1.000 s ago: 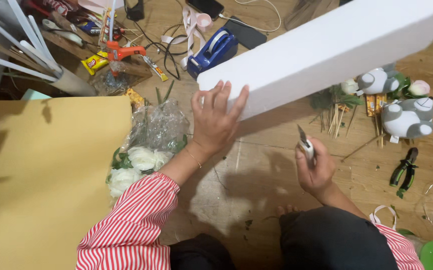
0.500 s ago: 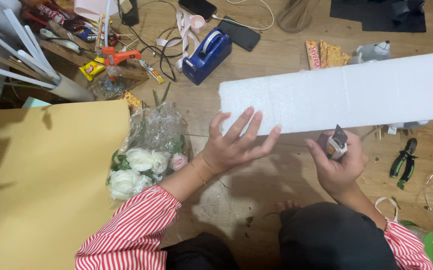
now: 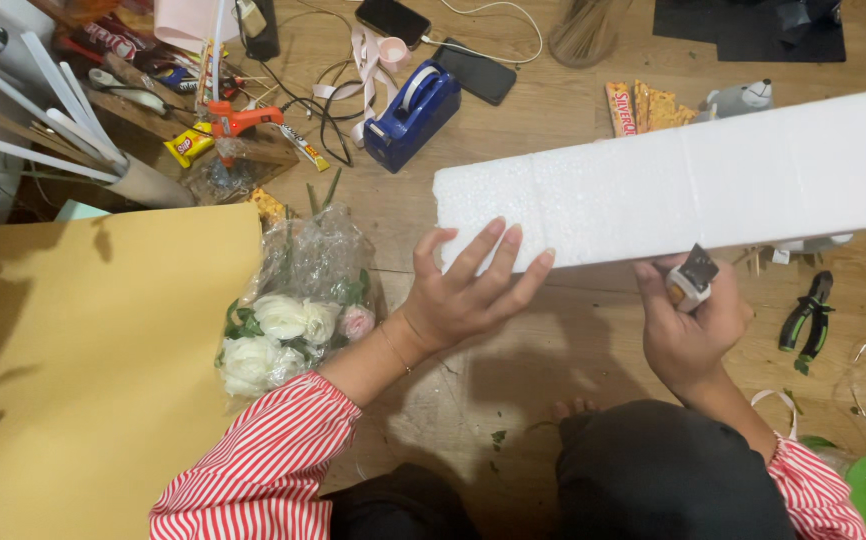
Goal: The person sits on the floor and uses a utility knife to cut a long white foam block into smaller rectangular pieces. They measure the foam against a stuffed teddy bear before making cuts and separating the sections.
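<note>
Wooden floor (image 3: 573,110): foam block (image 3: 673,195) (white) under left hand (image 3: 463,295).

Evenly and brightly lit from overhead, warm in tone. Soft shadows under the left hand (image 3: 458,300) and right hand (image 3: 688,325), falling toward the lower centre on the floor (image 3: 553,120). Near-white, almost blown out on the foam block (image 3: 693,190). Dim along the far left edge. Sharp at centre; slight wide-angle bending near the corners. No motion blur.

A foam block (image 3: 713,190) lies across the floor (image 3: 553,110), flowers (image 3: 288,325) to its left.
</note>
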